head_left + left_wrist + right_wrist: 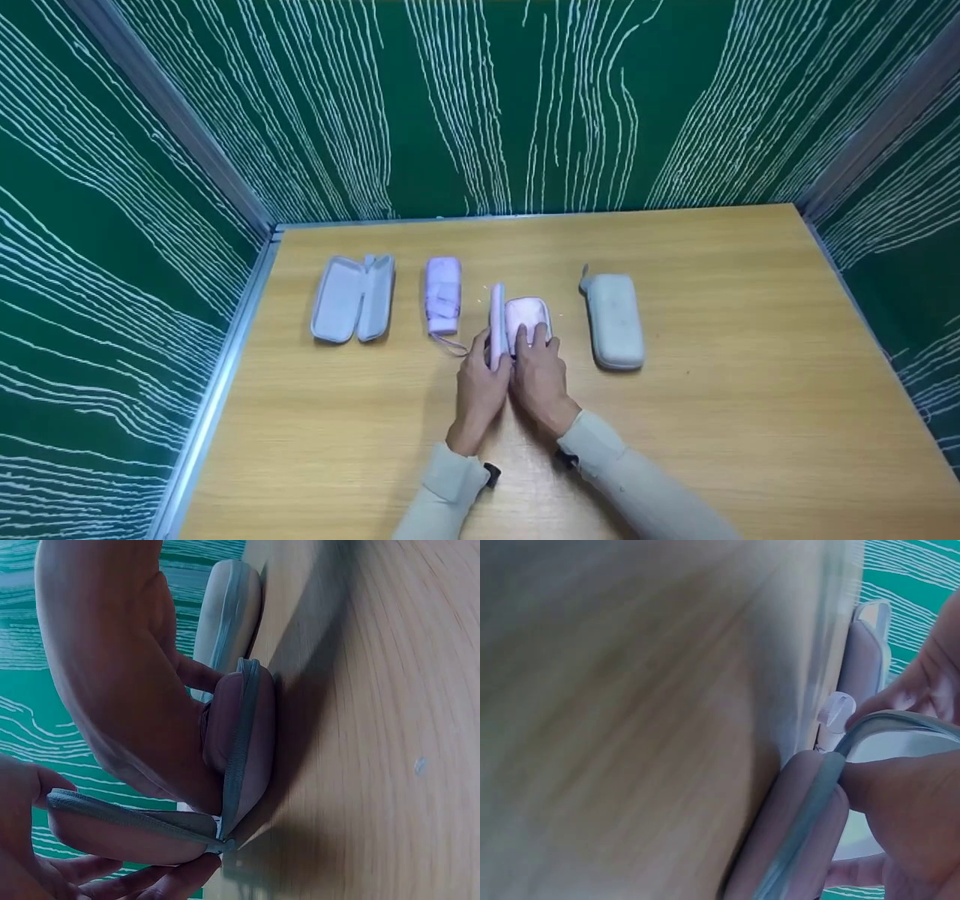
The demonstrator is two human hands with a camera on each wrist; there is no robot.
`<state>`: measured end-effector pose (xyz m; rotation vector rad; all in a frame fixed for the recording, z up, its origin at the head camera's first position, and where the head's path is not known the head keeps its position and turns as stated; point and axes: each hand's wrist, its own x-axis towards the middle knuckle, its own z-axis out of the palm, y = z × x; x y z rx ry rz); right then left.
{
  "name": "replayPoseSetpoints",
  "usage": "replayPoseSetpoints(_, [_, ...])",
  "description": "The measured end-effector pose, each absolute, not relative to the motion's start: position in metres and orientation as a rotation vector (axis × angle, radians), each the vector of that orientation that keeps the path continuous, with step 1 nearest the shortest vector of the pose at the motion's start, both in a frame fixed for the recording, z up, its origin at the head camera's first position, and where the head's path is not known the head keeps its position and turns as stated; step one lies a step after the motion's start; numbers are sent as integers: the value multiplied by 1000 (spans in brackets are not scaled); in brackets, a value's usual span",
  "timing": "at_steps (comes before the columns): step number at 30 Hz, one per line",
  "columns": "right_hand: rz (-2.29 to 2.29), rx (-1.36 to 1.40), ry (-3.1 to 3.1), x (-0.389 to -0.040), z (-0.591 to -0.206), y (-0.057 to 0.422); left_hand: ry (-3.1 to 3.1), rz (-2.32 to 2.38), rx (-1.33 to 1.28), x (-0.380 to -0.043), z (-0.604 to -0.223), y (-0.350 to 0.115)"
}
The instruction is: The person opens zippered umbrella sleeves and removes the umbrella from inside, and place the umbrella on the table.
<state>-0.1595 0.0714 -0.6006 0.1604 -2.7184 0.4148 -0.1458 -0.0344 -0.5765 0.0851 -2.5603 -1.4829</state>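
A small pink zip case stands open between the two hands. My left hand grips its raised lid, thumb on one side and fingers on the other. The lower half lies on the table, with a pink rounded thing bulging above its grey zip. My right hand holds this rounded thing, its fingers over the top and far side. What kind of thing it is, I cannot tell. In the right wrist view the lid's pale inside faces the right hand.
Left of the hands lies a folded lilac umbrella with a wrist loop. Farther left, a pale oblong case lies open. To the right is a closed grey-green zip case. Green walls with white lines border the wooden table.
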Motion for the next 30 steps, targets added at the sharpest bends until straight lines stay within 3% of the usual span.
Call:
replayPoseSetpoints(13, [394,178,-2650,-164,-602,70,-2559,-1494,68,-146,-576,-33])
replayPoseSetpoints(30, [802,93,-2866,-170,-569,97,-2463,-1735,165,-149,-573,-36])
